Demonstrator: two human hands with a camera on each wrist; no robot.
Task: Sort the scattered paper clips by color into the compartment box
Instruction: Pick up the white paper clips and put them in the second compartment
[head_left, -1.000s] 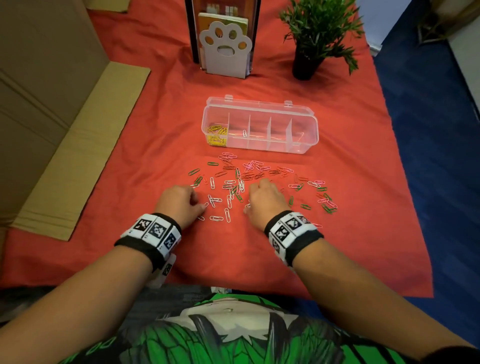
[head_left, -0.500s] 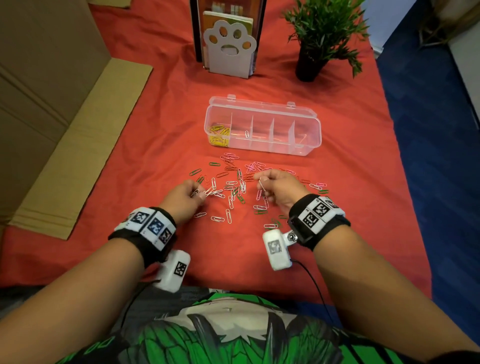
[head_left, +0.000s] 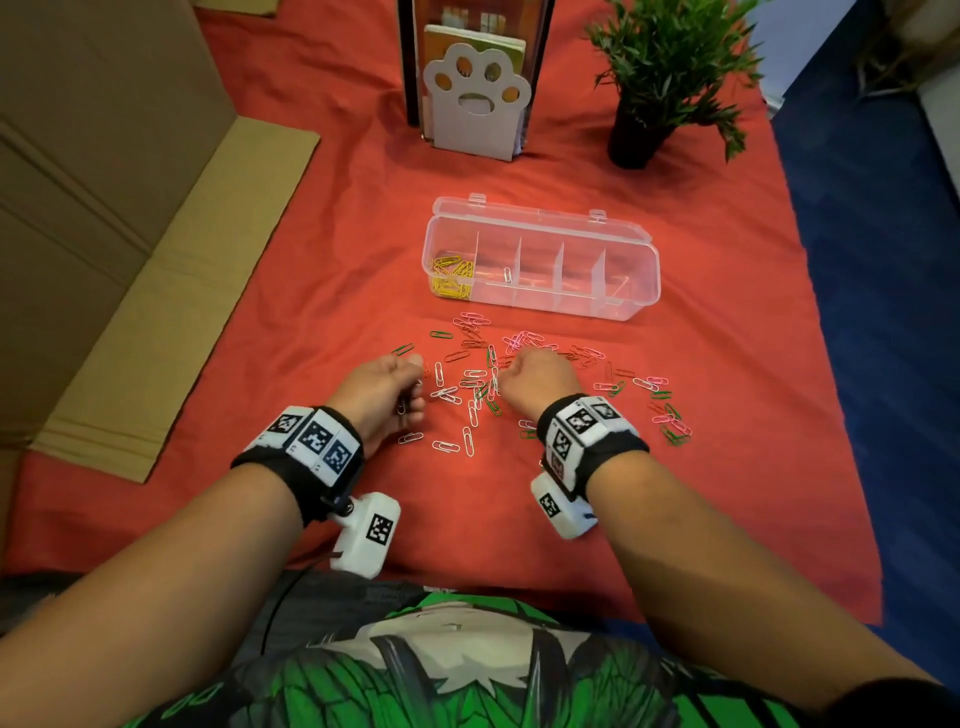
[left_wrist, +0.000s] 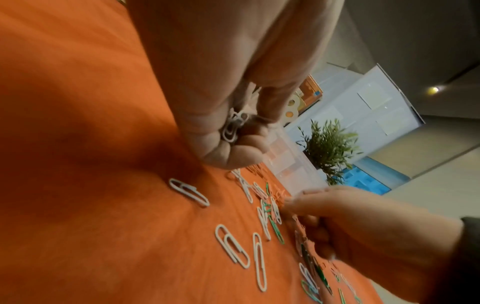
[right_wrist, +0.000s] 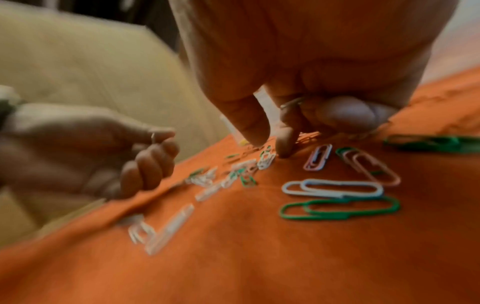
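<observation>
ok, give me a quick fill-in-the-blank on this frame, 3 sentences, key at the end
1. The box holds a heap of ____ clips in its leftmost compartment.
2. The left hand grips a bunch of ____ clips.
3. The compartment next to the heap holds ____ white clip.

Missing words: yellow; white; one

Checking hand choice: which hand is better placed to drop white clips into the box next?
Probably left: the left hand already grips a bunch of white clips; the right hand is picking among scattered clips.

potted plant (head_left: 670, 67) | paw-print holder (head_left: 475, 104) | cardboard (head_left: 104, 218) | red cloth (head_left: 311, 249)
</observation>
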